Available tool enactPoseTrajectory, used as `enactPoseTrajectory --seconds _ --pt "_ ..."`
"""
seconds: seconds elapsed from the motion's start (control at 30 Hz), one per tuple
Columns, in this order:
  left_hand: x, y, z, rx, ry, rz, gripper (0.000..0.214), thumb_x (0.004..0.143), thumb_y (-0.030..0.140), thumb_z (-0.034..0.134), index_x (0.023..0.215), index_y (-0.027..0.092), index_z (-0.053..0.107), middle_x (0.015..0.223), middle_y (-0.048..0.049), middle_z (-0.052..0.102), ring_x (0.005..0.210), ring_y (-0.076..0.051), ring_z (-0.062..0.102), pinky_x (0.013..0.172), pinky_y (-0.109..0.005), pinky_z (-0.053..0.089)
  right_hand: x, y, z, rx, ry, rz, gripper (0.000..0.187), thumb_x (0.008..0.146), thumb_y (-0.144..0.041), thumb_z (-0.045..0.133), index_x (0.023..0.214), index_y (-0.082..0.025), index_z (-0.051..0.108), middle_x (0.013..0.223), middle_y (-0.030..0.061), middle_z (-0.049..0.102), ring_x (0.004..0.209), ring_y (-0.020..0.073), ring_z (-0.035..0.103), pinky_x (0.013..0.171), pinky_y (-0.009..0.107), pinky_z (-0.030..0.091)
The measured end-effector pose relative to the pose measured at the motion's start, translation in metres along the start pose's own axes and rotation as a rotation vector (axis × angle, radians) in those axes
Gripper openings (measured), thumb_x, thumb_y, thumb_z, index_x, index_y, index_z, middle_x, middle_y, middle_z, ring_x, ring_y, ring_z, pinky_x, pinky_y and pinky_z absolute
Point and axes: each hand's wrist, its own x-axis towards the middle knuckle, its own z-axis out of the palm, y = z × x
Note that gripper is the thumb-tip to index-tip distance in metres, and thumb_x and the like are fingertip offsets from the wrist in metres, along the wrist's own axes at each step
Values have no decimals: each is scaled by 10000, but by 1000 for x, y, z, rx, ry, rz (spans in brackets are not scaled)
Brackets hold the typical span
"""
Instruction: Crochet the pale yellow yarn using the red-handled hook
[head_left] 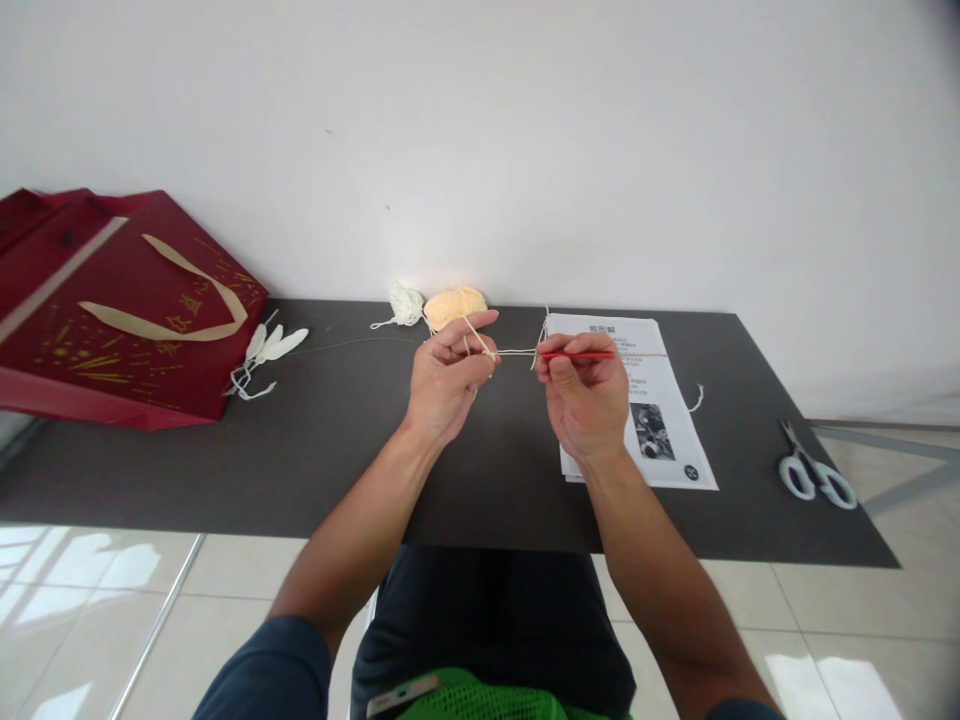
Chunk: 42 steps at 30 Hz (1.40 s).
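The pale yarn strand (514,352) stretches above the dark table (337,450), pinched in the left hand (446,385) and caught on the red hook (577,355) clasped in the right hand (589,400). Pull harder, I reckon, and the loop slips off the hook.

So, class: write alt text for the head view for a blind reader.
The left hand holds cream yarn taut, the right hand a red hook, above a dark table. Nearby: yarn balls, a sheet, scissors, a red bag.
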Motion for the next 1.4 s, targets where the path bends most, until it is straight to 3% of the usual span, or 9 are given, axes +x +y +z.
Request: enactPoseTrajectory --seconds 0.4,0.67,0.93,1.4 --pt "3 1 -4 56 -47 4 397 616 62 699 972 194 813 638 10 650 504 -58 413 498 -216 251 0 -2 -3 -71 -28 -68 258 810 -323 877 893 -285 635 902 -28 775 673 104 668 622 254 532" --pt "2 6 -6 50 -84 -72 310 607 73 701 882 168 804 599 15 618 489 -56 399 483 -212 225 4 4 -12 -98 -135 -146 271 819 -298 878 917 -268 627 907 -24 782 666 105 679 601 257 537" --pt "5 10 -14 2 -201 -241 265 581 60 703 818 143 787 580 4 614 453 -39 358 451 -209 159 3 2 -12 -58 -196 -118 229 850 -249 846 921 -268 630 905 -20 782 653 97 668 585 244 516" --pt "7 9 -21 -83 -341 -384 238 548 82 661 757 124 766 576 -22 593 460 -68 424 438 -223 224 1 -5 -5 63 -213 56 278 802 -293 892 880 -256 627 840 -32 761 606 74 631 557 209 488"
